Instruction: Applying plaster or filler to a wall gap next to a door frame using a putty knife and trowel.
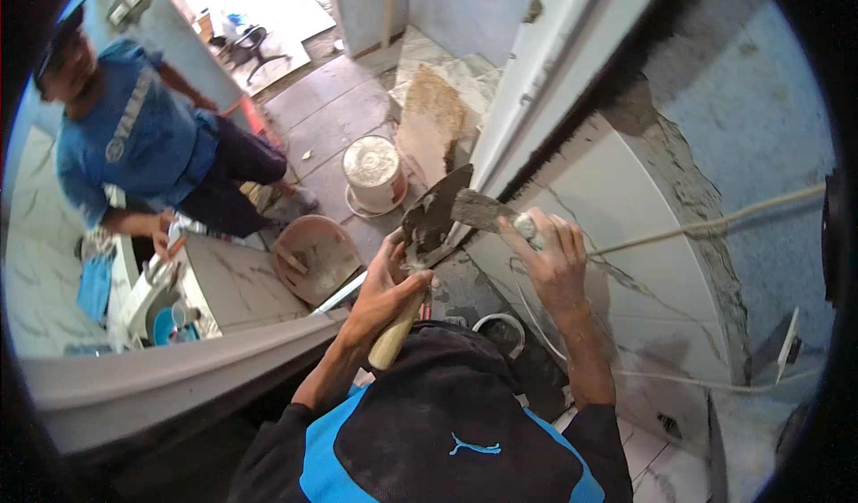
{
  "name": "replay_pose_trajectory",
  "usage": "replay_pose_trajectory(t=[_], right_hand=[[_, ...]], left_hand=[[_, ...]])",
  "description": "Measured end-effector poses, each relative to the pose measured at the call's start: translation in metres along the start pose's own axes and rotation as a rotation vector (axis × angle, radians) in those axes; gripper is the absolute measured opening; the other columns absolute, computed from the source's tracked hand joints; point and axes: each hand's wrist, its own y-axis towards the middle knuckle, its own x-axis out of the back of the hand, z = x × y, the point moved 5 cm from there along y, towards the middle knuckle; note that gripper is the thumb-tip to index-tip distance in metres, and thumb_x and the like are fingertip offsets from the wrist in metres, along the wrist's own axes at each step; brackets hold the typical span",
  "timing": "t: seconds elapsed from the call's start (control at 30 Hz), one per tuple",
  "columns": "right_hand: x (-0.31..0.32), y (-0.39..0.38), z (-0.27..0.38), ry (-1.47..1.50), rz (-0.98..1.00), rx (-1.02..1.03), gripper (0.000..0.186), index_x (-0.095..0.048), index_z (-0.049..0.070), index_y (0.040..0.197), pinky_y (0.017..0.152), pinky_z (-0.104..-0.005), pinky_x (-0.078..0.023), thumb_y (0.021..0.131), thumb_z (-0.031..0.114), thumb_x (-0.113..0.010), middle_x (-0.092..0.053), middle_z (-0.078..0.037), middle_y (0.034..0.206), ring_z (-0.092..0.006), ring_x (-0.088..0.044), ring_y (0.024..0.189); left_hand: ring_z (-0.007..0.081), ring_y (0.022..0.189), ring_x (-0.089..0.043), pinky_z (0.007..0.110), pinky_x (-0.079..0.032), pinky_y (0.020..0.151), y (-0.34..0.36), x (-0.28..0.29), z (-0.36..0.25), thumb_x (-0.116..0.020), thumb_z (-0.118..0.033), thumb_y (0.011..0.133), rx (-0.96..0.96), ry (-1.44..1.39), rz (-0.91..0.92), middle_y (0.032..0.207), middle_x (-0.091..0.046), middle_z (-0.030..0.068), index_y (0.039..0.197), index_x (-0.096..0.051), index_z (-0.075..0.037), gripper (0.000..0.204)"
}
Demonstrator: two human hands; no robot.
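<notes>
My left hand [384,288] is closed around a mortar-stained trowel [431,217]; its pale wooden handle hangs below my fist toward my chest. In my right hand [556,257] is a putty knife [479,210], gripped near its whitish handle, which my fingers partly hide. Its dirty blade points left toward the trowel blade, and the two nearly meet. I cannot tell whether they touch. Both tools are in front of my torso, beside the lower part of a white door frame [545,83].
A co-worker [147,136] in a blue shirt stands at left beside a tiled counter [237,279]. A pinkish basin [340,275] and an upturned white bucket [372,163] rest on the floor ahead. Marble-patterned wall tile [643,235] and a loose cable [706,224] lie to the right.
</notes>
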Motion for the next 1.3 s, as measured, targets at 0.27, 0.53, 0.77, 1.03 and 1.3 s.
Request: replay_pose_trajectory(t=[0.27, 0.53, 0.77, 1.03, 1.3], right_hand=[[-0.013, 0.007, 0.004, 0.015, 0.034, 0.045, 0.044, -0.062, 0.025, 0.122, 0.081, -0.0342, -0.043, 0.081, 0.009, -0.055, -0.057, -0.008, 0.107, -0.0213, -0.053, 0.091], [-0.001, -0.009, -0.012, 0.170, -0.019, -0.261, 0.038, -0.062, 0.015, 0.120, 0.080, -0.0357, -0.045, 0.082, 0.012, -0.064, -0.057, -0.012, 0.104, -0.0255, -0.056, 0.091], [0.044, 0.006, -0.022, 1.621, -0.395, -0.901, 0.044, -0.041, 0.001, 0.128, 0.068, -0.0315, -0.053, 0.093, 0.020, -0.059, -0.060, -0.011, 0.094, -0.0201, -0.066, 0.080], [0.067, 0.031, -0.039, 2.056, -0.363, -0.797, 0.036, -0.037, 0.002, 0.127, 0.047, -0.0323, -0.056, 0.098, 0.022, -0.045, -0.061, -0.017, 0.097, -0.0224, -0.066, 0.061], [0.077, 0.031, -0.041, 1.714, -0.601, -0.806, 0.038, -0.051, -0.002, 0.109, 0.045, -0.0272, -0.049, 0.097, 0.034, -0.047, -0.062, -0.015, 0.088, -0.0157, -0.059, 0.056]], left_hand=[[0.0137, 0.085, -0.059, 0.026, -0.051, 0.067, 0.003, -0.009, -0.008, -0.066, -0.003, 0.082, 0.034, 0.131, 0.058, 0.127, -0.048, 0.0123, 0.136, -0.033, 0.000, 0.063], [0.0178, 0.079, -0.061, 0.028, -0.053, 0.062, -0.004, 0.012, -0.016, -0.059, 0.007, 0.079, -0.077, 0.101, 0.020, 0.127, -0.046, 0.0126, 0.134, -0.032, -0.002, 0.062], [0.0159, 0.073, -0.061, 0.027, -0.053, 0.058, 0.002, 0.013, -0.027, -0.060, 0.006, 0.080, -0.101, 0.115, -0.036, 0.120, -0.050, 0.0127, 0.133, -0.034, -0.002, 0.060], [0.0163, 0.072, -0.061, 0.027, -0.053, 0.055, 0.011, 0.003, -0.030, -0.061, 0.004, 0.081, -0.110, 0.152, -0.031, 0.115, -0.052, 0.0125, 0.132, -0.036, -0.002, 0.057], [0.0194, 0.074, -0.062, 0.031, -0.054, 0.058, 0.002, 0.014, -0.019, -0.061, 0.002, 0.080, -0.055, 0.071, -0.131, 0.106, -0.057, 0.0141, 0.129, -0.037, -0.001, 0.055]])
